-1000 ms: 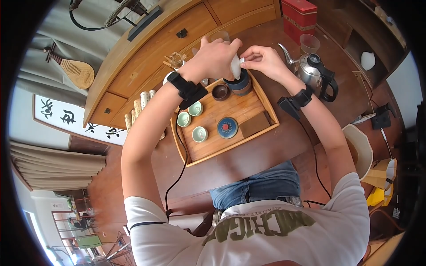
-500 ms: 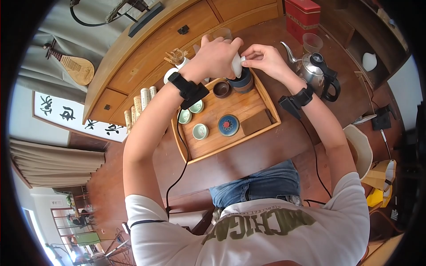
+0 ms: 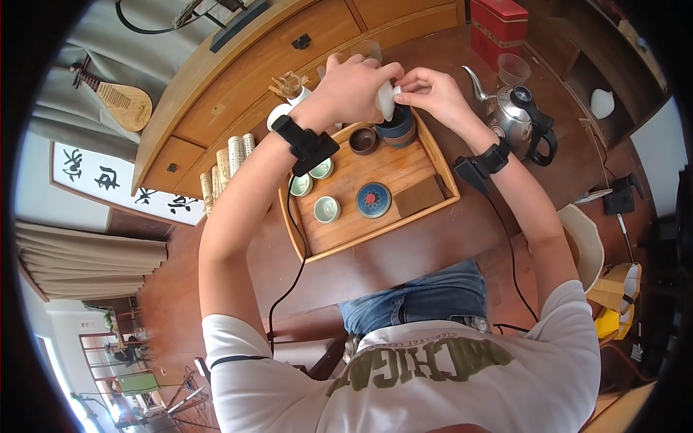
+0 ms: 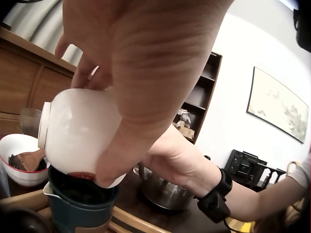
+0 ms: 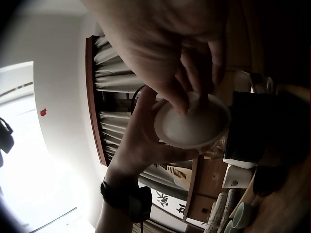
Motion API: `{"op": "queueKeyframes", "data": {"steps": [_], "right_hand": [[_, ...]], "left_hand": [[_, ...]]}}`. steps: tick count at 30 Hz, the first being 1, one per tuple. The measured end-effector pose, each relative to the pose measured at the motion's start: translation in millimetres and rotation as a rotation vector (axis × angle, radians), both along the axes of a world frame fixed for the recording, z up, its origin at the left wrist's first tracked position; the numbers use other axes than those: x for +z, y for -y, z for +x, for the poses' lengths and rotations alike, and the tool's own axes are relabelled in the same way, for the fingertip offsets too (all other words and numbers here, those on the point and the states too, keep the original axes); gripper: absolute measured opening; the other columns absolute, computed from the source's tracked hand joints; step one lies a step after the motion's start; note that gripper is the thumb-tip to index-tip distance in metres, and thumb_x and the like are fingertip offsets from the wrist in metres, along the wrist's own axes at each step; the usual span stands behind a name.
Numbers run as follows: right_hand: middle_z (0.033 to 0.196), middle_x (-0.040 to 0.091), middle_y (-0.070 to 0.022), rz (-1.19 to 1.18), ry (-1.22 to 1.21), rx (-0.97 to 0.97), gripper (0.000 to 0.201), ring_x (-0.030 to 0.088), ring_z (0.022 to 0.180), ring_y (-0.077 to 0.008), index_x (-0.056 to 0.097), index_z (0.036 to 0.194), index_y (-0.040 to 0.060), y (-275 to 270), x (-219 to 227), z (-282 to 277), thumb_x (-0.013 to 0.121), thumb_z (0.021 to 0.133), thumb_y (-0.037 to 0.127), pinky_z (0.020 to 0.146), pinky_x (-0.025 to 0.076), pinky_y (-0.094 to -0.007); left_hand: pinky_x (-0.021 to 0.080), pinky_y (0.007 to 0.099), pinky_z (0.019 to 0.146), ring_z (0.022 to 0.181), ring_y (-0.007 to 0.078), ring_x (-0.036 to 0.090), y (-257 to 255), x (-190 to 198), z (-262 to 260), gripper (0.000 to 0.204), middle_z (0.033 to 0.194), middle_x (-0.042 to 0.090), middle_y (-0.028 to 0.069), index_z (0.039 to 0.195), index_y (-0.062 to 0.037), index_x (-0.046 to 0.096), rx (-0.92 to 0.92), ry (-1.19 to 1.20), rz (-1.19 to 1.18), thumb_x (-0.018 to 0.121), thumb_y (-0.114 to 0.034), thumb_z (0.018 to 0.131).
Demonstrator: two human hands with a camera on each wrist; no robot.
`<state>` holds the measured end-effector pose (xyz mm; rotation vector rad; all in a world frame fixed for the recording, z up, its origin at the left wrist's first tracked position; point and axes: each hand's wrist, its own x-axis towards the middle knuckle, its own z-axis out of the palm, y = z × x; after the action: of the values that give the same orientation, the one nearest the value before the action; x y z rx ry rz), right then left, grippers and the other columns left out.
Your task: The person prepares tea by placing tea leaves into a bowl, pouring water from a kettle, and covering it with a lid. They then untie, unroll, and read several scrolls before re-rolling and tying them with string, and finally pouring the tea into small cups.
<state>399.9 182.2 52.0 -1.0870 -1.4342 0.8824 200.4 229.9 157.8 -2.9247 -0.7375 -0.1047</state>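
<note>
Over the dark blue pitcher (image 3: 396,131), my left hand (image 3: 354,92) grips a white bowl (image 4: 82,128) tipped on its side, its rim low above the pitcher's mouth in the left wrist view. My right hand (image 3: 437,97) pinches the small knob of a white lid (image 5: 194,128), which lies against the bowl's mouth. Liquid leaving the bowl cannot be made out. Beside the pitcher, a small brown cup (image 3: 363,141) stands on the wooden tray (image 3: 346,249).
Pale green cups (image 3: 327,209), a blue round lid (image 3: 373,200) and a brown cloth (image 3: 419,197) lie on the tray. Right of it stands a steel kettle (image 3: 505,119), with a red tin (image 3: 498,32) behind. A white bowl with dark leaves (image 4: 29,172) sits beyond the pitcher.
The head view has shifted slightly, and both hands appear a little further right. Their grips on the white bowl and lid look unchanged.
</note>
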Motion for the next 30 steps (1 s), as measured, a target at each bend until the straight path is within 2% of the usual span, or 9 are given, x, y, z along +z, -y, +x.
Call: {"op": "queueKeyframes", "data": {"steps": [1, 4, 16, 19, 30], "right_hand": [[0.100, 0.079, -0.0110, 0.006, -0.005, -0.028, 0.034, 0.074, 0.095, -0.0162, 0.074, 0.109, 0.0014, 0, 0, -1, 0.086, 0.084, 0.020, 0.089, 0.057, -0.0316], [0.100, 0.079, -0.0113, 0.014, -0.030, -0.046, 0.036, 0.074, 0.095, -0.0157, 0.073, 0.110, 0.0019, -1, 0, -1, 0.087, 0.083, 0.021, 0.088, 0.057, -0.0312], [0.100, 0.078, -0.0098, -0.009, -0.022, -0.007, 0.032, 0.074, 0.095, -0.0169, 0.075, 0.108, 0.0026, 3, -1, 1, 0.086, 0.084, 0.021, 0.087, 0.058, -0.0310], [0.100, 0.078, -0.0099, -0.009, -0.030, -0.001, 0.031, 0.074, 0.095, -0.0167, 0.075, 0.107, 0.0025, 7, 4, 1, 0.086, 0.084, 0.020, 0.087, 0.058, -0.0309], [0.099, 0.078, -0.0091, -0.024, -0.010, -0.009, 0.030, 0.074, 0.094, -0.0164, 0.075, 0.106, 0.0027, 9, 3, -4, 0.086, 0.084, 0.020, 0.088, 0.058, -0.0309]], "left_hand": [[0.039, 0.0537, 0.091, 0.111, 0.0292, 0.062, -1, 0, 0, 0.056, 0.104, 0.068, 0.0045, 0.121, -0.0234, 0.063, -0.004, 0.016, 0.001, 0.084, -0.024, 0.069], [0.037, 0.0501, 0.105, 0.119, 0.0313, 0.060, 7, 8, 3, 0.064, 0.113, 0.069, 0.0058, 0.123, -0.0223, 0.064, 0.089, -0.051, -0.038, 0.088, -0.022, 0.063], [0.038, 0.0490, 0.105, 0.119, 0.0303, 0.060, 9, 5, 3, 0.060, 0.114, 0.069, 0.0060, 0.120, -0.0190, 0.065, 0.077, -0.040, -0.048, 0.088, -0.021, 0.065], [0.039, 0.0489, 0.092, 0.109, 0.0274, 0.061, 4, -2, -2, 0.046, 0.105, 0.069, 0.0047, 0.112, -0.0182, 0.068, -0.021, 0.070, 0.023, 0.083, -0.024, 0.068], [0.038, 0.0506, 0.094, 0.109, 0.0286, 0.063, 7, -4, -7, 0.052, 0.104, 0.070, 0.0058, 0.118, -0.0163, 0.063, -0.024, 0.093, 0.027, 0.083, -0.024, 0.070]]}}
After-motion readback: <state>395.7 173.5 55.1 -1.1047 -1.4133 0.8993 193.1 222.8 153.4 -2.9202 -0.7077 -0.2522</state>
